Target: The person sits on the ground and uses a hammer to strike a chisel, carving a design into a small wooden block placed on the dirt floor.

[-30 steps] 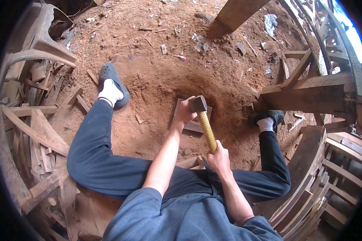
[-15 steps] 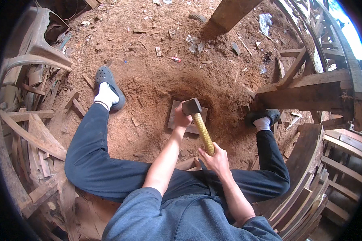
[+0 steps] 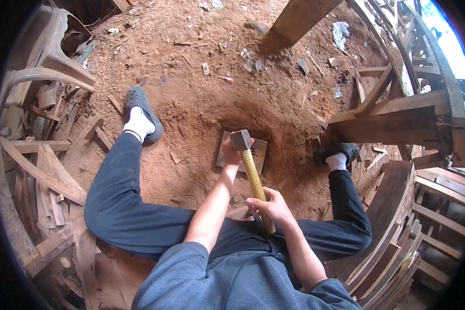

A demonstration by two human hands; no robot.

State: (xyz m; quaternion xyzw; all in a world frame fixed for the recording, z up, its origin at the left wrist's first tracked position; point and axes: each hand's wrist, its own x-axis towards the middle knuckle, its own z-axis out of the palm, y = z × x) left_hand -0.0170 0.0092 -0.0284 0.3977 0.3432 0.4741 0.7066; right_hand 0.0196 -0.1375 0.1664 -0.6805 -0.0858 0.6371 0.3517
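Observation:
A hammer with a blocky dark metal head and a yellow textured handle slants between my hands. My left hand is closed round the head from behind; a fingertip shows at its far right side, and most of its fingers are hidden. Lower down, my right hand grips the handle, thumb across it, with the handle's end sticking out below toward my lap. Beneath the hammer head, a square flat plate with a row of dark marks lies in a shallow hollow in the brown, sawdust-like ground.
My legs spread to either side of the hollow. Curved wooden pieces are heaped at the left, near a chair-like frame. A thick beam and stacked slats stand at right. A wooden post rises at the far side.
The hammer's head has shifted slightly left and its handle has come down toward my lap. My right hand now sits farther up the handle, leaving its end exposed.

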